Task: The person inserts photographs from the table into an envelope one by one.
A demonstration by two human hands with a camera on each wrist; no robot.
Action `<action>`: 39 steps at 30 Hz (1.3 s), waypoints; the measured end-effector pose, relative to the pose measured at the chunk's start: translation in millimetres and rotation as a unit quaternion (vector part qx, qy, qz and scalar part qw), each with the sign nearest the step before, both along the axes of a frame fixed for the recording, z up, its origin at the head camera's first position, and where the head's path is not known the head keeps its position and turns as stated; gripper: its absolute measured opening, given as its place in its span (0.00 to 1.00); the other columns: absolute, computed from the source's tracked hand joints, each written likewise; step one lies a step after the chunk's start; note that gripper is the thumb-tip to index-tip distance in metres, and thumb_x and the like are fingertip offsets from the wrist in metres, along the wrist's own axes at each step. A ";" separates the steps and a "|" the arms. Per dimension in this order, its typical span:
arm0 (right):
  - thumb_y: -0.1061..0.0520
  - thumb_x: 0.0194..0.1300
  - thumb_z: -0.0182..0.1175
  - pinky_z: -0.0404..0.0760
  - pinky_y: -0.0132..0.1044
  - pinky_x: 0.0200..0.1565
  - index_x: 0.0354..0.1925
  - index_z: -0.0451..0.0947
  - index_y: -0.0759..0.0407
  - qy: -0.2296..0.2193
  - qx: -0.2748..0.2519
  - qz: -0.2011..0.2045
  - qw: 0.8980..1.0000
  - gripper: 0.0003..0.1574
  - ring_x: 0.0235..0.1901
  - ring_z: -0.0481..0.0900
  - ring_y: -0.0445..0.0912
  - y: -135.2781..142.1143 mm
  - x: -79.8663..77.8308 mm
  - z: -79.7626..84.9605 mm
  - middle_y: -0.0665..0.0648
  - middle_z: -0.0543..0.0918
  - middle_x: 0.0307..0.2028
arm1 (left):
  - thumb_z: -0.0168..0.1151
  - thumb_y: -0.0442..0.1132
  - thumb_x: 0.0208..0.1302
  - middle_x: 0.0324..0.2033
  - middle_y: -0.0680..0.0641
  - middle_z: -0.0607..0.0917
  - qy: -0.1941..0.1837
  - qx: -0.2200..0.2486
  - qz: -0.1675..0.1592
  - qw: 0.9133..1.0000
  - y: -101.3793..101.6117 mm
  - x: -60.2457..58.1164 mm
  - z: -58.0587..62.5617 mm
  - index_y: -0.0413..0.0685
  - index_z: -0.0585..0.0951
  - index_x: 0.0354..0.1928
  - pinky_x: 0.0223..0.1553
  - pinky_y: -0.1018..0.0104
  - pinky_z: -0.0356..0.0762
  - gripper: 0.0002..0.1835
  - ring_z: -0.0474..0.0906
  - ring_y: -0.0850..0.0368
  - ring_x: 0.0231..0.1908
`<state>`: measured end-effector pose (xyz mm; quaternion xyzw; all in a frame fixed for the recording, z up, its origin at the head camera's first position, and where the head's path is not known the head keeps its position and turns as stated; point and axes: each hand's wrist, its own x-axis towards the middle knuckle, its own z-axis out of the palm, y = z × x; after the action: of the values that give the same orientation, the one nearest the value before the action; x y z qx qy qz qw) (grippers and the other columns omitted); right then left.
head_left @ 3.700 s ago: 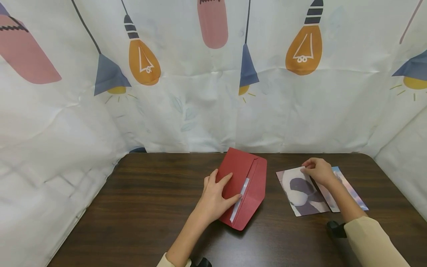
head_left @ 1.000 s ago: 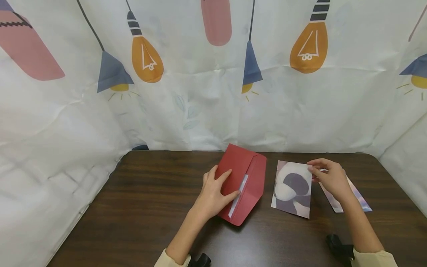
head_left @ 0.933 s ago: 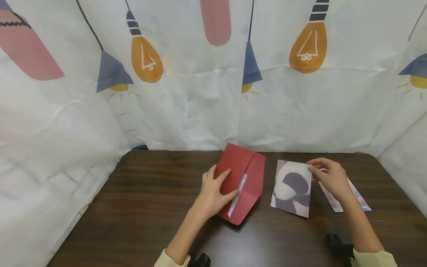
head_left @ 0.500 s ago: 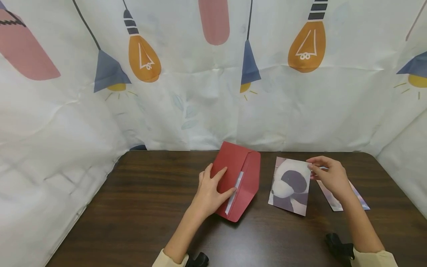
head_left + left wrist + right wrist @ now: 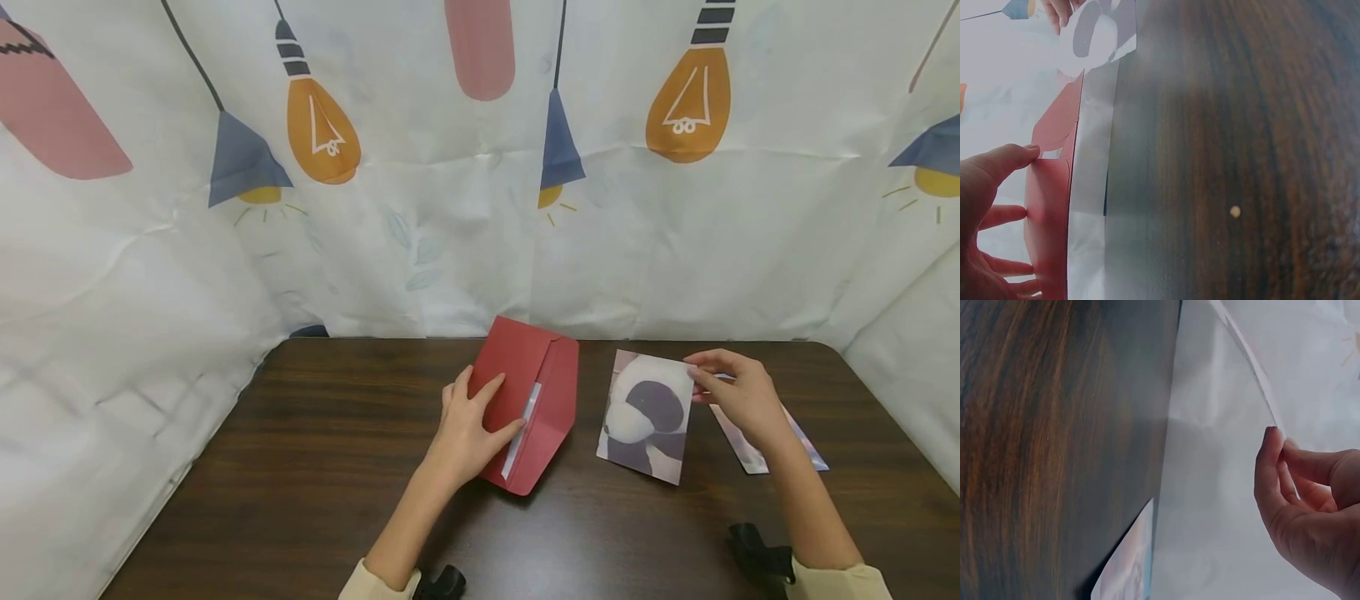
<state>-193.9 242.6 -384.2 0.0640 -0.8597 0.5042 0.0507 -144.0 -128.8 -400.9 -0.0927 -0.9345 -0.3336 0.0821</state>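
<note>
Left of the left hand [image 5: 465, 429] I've got a wide run of wood-grain bench [image 5: 315, 433], the most room on either side. Far side is tight: back edge of the bench is just beyond the fingers, patterned sheet [image 5: 450, 258] rising behind it. Between left and right fingers, only a narrow strip of bench separates the red envelope [image 5: 555, 408] from the picture card [image 5: 648, 417]; those two are apart. More bench on the near side of both. Right and nearer than the right hand [image 5: 738, 396], a second card [image 5: 738, 442] lies on the bench, partly hidden by the forearm.

Pose: left fingers grip the envelope, spread over its pocket face, thumb at the mouth beside a white strip [image 5: 514, 452] showing inside. Left wrist view has the envelope tilted, off the bench; can't see what the hidden fingertips touch. Right fingers and thumb pinch the picture card's upper right corner; card hangs left of them, above the bench, edge-on and slightly bowed from the right wrist. Both forearms angle inward from cream sleeves [image 5: 840, 581], a black mount [image 5: 757, 552] at each wrist.
</note>
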 end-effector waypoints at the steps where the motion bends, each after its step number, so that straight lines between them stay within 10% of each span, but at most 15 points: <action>1: 0.65 0.78 0.59 0.87 0.29 0.36 0.59 0.76 0.79 -0.001 -0.001 0.001 1.000 0.19 0.30 0.81 0.37 -0.5 0.1 0.9 0.54 0.84 0.38 | 0.77 0.48 0.61 0.76 0.32 0.62 0.000 0.000 0.001 1.000 -0.2 -0.4 0.2 0.46 0.76 0.73 0.51 0.42 0.86 0.39 0.61 0.34 0.69; 39: 0.64 0.77 0.60 0.89 0.34 0.40 0.62 0.73 0.80 -0.058 -0.075 0.039 0.995 0.23 0.33 0.82 0.40 -21.2 5.5 9.6 0.49 0.82 0.37 | 0.77 0.48 0.60 0.77 0.31 0.60 0.004 0.012 0.021 1.000 -4.8 -3.5 -1.3 0.46 0.76 0.73 0.51 0.41 0.86 0.39 0.60 0.33 0.70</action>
<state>-188.4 221.4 -374.6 0.0637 -0.8177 0.5719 -0.0141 -147.5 -133.5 -402.2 -0.0738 -0.9318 -0.3427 0.0943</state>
